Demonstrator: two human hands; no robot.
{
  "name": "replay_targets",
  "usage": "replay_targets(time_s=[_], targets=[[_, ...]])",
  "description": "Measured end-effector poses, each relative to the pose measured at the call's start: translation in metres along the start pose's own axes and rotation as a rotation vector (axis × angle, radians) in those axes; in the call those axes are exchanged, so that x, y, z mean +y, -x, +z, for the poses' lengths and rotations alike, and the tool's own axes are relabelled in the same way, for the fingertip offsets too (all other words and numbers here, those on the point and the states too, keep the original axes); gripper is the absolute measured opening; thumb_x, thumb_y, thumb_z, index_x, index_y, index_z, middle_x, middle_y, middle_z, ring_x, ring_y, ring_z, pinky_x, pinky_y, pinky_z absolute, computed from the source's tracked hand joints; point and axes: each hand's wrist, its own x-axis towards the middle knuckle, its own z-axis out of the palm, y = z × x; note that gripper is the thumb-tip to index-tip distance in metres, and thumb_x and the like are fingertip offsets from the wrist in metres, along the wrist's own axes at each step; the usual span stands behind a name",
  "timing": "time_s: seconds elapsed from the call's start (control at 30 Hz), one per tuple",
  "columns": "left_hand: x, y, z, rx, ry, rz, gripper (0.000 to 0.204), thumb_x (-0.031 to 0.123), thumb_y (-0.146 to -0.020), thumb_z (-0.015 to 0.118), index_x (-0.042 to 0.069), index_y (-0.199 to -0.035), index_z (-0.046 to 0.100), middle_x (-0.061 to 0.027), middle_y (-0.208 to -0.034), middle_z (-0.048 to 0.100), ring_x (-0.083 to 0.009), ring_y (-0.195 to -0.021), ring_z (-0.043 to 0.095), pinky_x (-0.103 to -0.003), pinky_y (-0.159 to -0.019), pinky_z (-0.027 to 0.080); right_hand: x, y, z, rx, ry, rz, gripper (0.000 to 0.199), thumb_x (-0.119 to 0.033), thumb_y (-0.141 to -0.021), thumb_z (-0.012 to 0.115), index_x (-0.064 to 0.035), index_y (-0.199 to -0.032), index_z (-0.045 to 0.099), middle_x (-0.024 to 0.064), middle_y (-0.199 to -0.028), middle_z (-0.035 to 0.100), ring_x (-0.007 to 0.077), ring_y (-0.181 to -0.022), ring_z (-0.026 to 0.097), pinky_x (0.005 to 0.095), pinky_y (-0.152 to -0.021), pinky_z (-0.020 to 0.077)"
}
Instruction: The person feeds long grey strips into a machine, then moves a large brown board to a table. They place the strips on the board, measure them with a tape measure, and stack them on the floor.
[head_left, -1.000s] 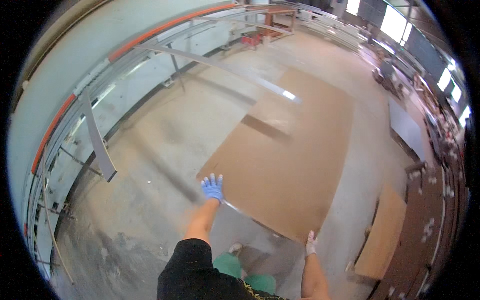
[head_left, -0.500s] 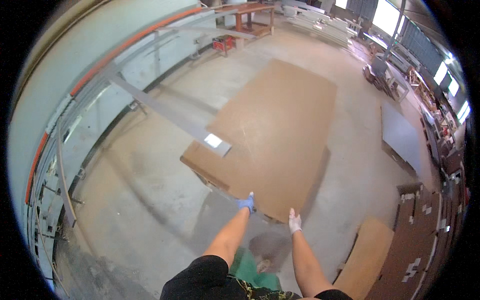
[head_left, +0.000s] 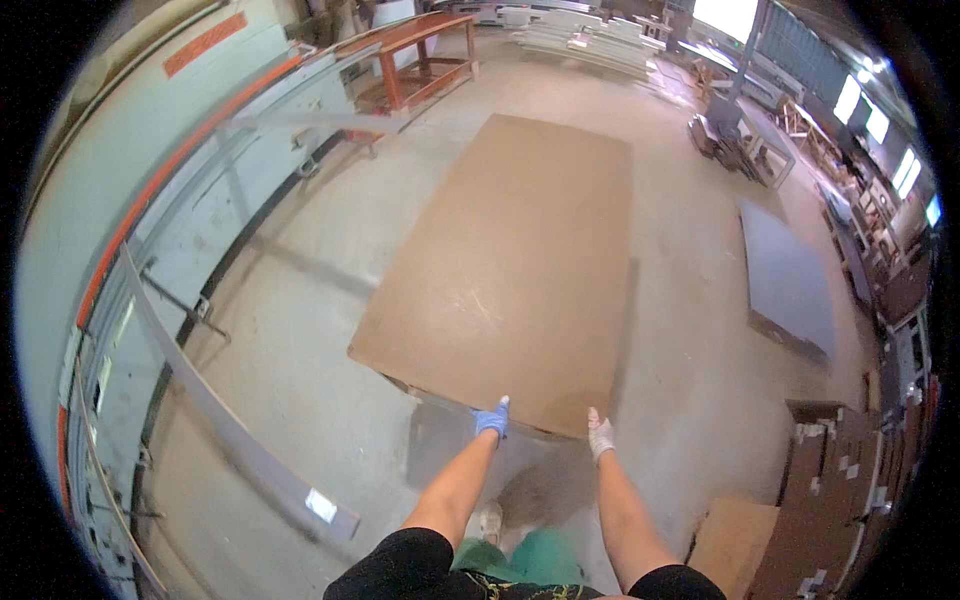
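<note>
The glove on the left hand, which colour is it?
Blue; the glove on the left hand shows best in the head view, at the near edge of the brown board.

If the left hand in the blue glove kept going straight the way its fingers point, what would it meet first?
Nothing new: the left hand already rests at the near edge of the large flat brown board. Going on, it would likely just slide across that bare board surface, though depth is hard to judge.

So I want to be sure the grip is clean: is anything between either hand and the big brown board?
Nothing visible is. The left hand, in a blue glove, and the right hand, in a white glove, both rest directly on the near edge of the brown board, which lies flat above the concrete floor.
</note>
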Motion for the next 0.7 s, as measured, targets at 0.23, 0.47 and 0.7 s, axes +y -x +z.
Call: replay_targets(time_s=[0.23,0.47,0.7], targets=[[0.144,-0.186,0.013,0.165,0.116,-0.181,0.125,0.036,-0.068,0.078,-0.006,-0.138,-0.017,-0.025,-0.146,0.019,-0.0292,-0.137,0.021,-0.032,-0.112,0.019,-0.137,-0.141,-0.015,-0.044,-0.074,0.021,0.079,-0.06,-0.083,0.051,0.0065,-0.126,0.045,0.0232,-0.126,0.051,0.0344,-0.118,0.049,0.04,-0.099,0.0367],[0.297,-0.364,0.127,0.055,0.32,-0.492,0.127,0.041,-0.071,0.076,0.006,-0.139,-0.025,-0.0204,-0.136,0.039,-0.0266,-0.101,0.057,-0.048,-0.087,0.047,-0.257,-0.397,-0.031,-0.077,0.043,-0.073,0.073,-0.057,-0.085,0.051,0.0034,-0.126,0.047,0.0203,-0.126,0.053,0.0327,-0.116,0.05,0.0372,-0.096,0.039],[0.35,-0.533,0.204,0.085,0.287,-0.466,0.125,0.034,-0.073,0.075,0.01,-0.137,-0.03,-0.0201,-0.136,0.038,-0.0309,-0.101,0.055,-0.044,-0.07,0.053,-0.371,-0.573,0.003,-0.16,-0.001,-0.101,0.084,-0.062,-0.084,0.048,0.0078,-0.131,0.04,0.0211,-0.128,0.05,0.0315,-0.119,0.047,0.0363,-0.101,0.0349]])
